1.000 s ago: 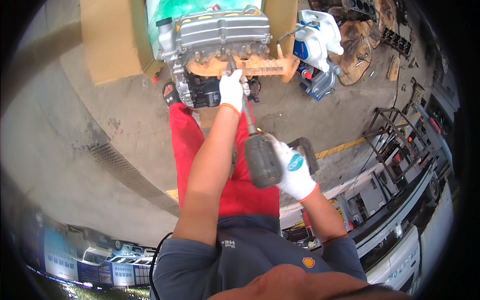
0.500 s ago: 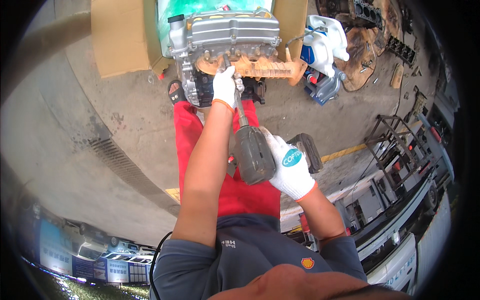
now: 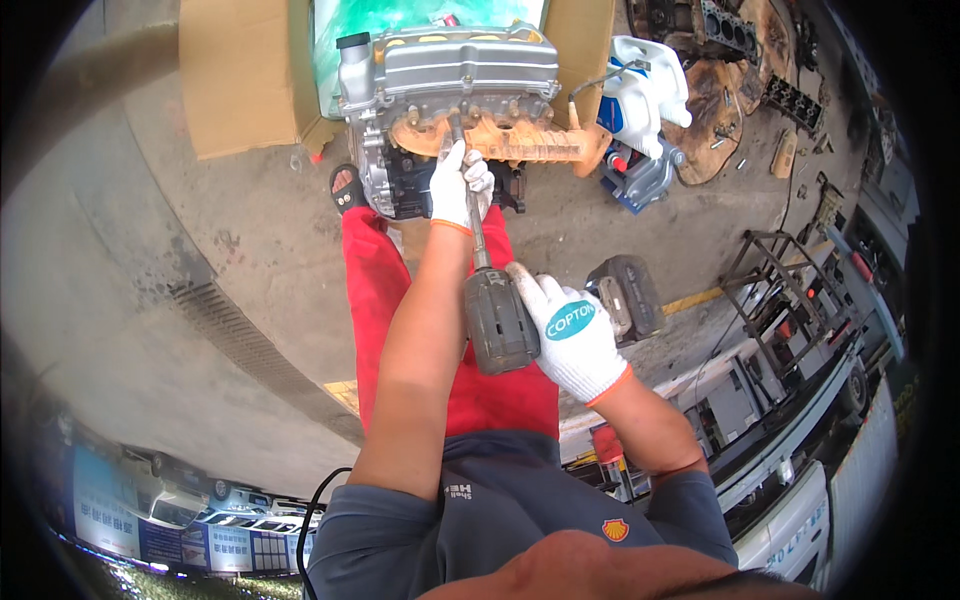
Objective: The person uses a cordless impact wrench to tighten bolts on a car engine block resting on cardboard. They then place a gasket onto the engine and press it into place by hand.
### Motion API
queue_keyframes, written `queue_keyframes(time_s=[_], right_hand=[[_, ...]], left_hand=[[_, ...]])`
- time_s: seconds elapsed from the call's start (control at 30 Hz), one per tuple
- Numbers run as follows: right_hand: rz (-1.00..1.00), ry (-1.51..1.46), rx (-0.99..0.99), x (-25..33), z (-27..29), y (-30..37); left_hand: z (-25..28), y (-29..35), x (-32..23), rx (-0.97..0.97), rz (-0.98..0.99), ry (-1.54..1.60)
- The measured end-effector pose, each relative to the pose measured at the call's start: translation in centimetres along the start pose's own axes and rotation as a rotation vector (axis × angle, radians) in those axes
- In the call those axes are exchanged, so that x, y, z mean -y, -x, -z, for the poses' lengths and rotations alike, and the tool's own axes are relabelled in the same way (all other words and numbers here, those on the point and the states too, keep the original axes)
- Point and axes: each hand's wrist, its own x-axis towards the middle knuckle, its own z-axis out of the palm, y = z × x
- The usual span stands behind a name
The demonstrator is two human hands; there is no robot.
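A grey engine (image 3: pixel 470 77) stands in front of me, with a rusty orange exhaust manifold (image 3: pixel 535 146) along its near side. My right hand (image 3: pixel 577 340), in a white knitted glove, is closed round the handle of a black cordless impact wrench (image 3: pixel 500 322). The wrench's battery (image 3: pixel 630 297) sticks out to the right of that hand. From the wrench a long extension bar (image 3: pixel 479 240) with a socket reaches up to the manifold's left part. My left hand (image 3: pixel 460 187), also gloved, is wrapped round the bar near its socket end. Whether the socket sits on a fastener is too small to tell.
Opened cardboard (image 3: pixel 240 80) lies behind the engine at the left. White jugs (image 3: pixel 645 95) and a grey bottle (image 3: pixel 648 175) stand to its right. Farther right are a wooden slab (image 3: pixel 712 130) and engine parts. A floor drain grate (image 3: pixel 235 325) runs at the left.
The impact wrench and its battery have swung slightly, the battery farther out to the right. My left hand has come a little nearer to me along with the bar.
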Motion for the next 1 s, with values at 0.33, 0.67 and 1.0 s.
queue_keyframes(time_s=[0.33, 0.67, 1.0], right_hand=[[0.246, 0.612, -0.027, -1.8, 5.9, -2.8], [0.142, 0.24, -0.05, -2.8, 2.1, -0.7], [0.126, 0.239, -0.072, -2.2, 2.1, -0.1]], left_hand=[[-2.6, -0.9, 1.8, -0.307, -0.224, -0.349], [-2.3, -0.8, 0.8, -0.314, -0.152, -0.436], [-2.2, -0.8, -0.4, -0.321, -0.084, -0.536]])
